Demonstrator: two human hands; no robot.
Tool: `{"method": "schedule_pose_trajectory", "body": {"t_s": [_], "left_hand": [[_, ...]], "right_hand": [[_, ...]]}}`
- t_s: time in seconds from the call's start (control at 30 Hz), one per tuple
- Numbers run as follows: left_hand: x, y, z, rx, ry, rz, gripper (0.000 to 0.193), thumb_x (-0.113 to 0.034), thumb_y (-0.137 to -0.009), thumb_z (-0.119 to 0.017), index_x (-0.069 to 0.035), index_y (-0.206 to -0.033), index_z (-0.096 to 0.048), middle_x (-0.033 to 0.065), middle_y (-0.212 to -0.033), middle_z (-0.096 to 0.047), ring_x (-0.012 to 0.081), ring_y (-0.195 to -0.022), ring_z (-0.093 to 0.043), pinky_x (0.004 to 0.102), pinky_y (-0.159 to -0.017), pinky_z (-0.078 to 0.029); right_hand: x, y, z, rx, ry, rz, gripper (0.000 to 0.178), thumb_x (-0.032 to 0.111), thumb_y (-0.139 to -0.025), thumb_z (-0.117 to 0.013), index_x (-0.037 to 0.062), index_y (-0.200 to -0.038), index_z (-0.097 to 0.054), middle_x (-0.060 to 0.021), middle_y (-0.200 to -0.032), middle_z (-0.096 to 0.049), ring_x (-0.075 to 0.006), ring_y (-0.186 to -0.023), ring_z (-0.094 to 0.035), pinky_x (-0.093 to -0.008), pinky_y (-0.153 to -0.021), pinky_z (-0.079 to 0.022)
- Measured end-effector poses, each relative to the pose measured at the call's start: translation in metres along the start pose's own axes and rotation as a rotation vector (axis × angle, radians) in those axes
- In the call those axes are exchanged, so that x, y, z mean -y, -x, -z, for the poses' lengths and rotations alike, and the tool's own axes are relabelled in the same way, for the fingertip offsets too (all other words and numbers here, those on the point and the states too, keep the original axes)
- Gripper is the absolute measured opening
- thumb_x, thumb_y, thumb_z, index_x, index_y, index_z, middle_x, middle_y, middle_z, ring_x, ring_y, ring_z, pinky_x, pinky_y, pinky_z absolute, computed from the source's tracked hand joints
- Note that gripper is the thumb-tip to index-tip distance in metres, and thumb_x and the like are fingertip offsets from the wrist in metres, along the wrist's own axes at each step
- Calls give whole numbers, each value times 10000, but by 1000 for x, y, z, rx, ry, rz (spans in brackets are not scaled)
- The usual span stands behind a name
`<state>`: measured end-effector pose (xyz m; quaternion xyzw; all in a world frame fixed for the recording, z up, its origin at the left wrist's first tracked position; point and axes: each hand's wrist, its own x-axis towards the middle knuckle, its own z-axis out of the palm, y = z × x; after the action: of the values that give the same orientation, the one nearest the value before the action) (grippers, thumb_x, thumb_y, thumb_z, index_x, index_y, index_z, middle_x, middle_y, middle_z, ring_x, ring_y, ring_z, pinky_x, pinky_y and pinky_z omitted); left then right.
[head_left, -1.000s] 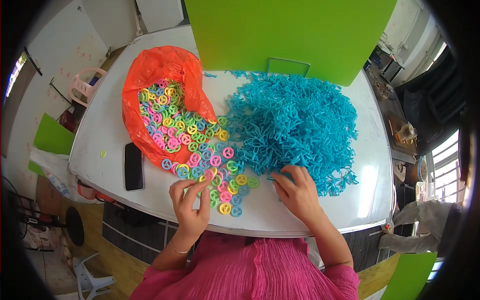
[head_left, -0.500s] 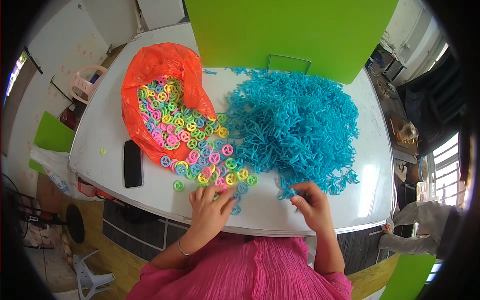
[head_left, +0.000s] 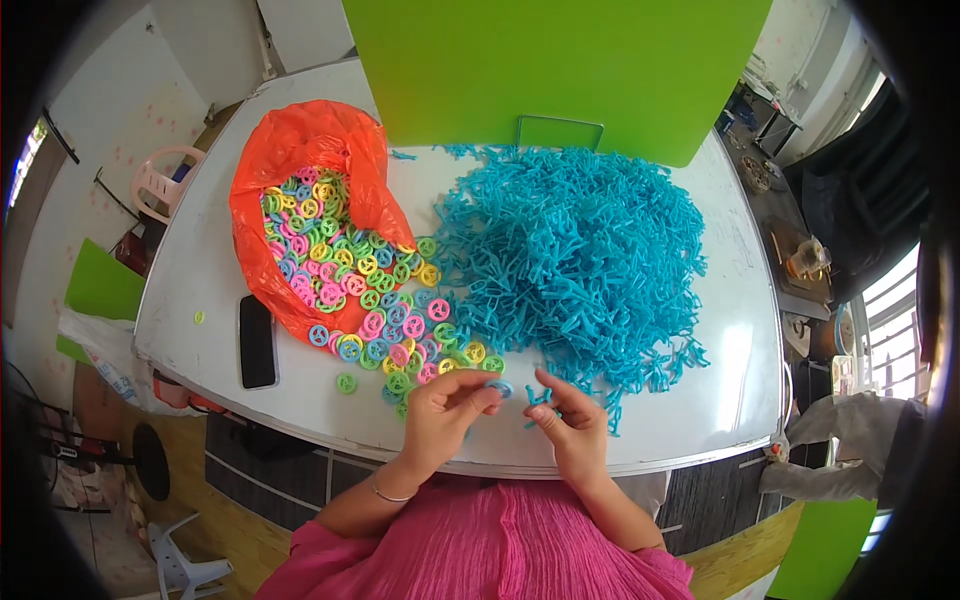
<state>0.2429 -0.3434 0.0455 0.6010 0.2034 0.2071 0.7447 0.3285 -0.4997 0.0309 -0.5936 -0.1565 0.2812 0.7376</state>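
Observation:
Between thumb and fingers, my left hand pinches a small blue plastic wheel. Close beside it, my right hand grips a small teal forked plastic piece. The wheel and the piece are a short gap apart, above the table's near edge. Ahead of my left hand lie loose wheels in pink, yellow, green and blue, spilling from an open red plastic bag. A big heap of teal plastic pieces spreads ahead of my right hand.
A black phone lies on the white table left of the bag. One green wheel sits alone near the left edge. Behind the heap stands a bright green panel with a thin metal bracket at its foot.
My left hand has picked up a blue wheel and moved right. My right hand has come left from the heap's near edge with a teal piece, so both hands are now close together.

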Motion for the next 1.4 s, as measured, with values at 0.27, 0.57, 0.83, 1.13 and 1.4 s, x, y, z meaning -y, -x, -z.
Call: {"method": "schedule_pose_trajectory", "body": {"t_s": [0.27,0.57,0.83,1.13,1.4], "left_hand": [[19,5,-16,45,-25,-100,145,-119,-949,-553,-1,-1028,-524,49,-850,-612,97,-736,-613,224,-646,-507],[24,10,-15,108,-129,-218,91,-76,-963,-495,-19,-1028,-467,36,-811,-572,95,-690,-583,221,-623,-487],[23,9,-15,1,-335,-408,93,-108,-939,-545,-19,-956,-562,73,-722,-585,138,-610,-557,266,-551,-431],[21,11,-9,-8,-372,-420,75,-76,-923,-552,-11,-958,-563,83,-731,-569,160,-618,-547,271,-562,-427],[29,6,-10,-42,-375,-704,47,-40,-911,-550,-20,-952,-563,107,-754,-557,186,-624,-541,292,-559,-425]], "right_hand": [[-6,-2,-5,-17,-38,43,202,10,-835,-682,-10,-1034,-653,-64,-976,-657,-114,-865,-614,-241,-770,-489],[-1,-5,-5,-28,79,137,192,11,-806,-710,-12,-993,-675,-37,-844,-631,-105,-798,-574,-227,-703,-452],[1,-3,-9,45,561,430,275,45,-729,-768,37,-998,-711,-31,-769,-617,-133,-720,-546,-266,-643,-426],[11,-7,-14,-4,870,716,370,41,-656,-784,68,-1018,-714,-41,-711,-581,-176,-674,-535,-296,-634,-442],[16,-4,-16,31,710,438,333,83,-695,-790,86,-1022,-722,-38,-695,-596,-163,-643,-530,-286,-611,-424]]}}
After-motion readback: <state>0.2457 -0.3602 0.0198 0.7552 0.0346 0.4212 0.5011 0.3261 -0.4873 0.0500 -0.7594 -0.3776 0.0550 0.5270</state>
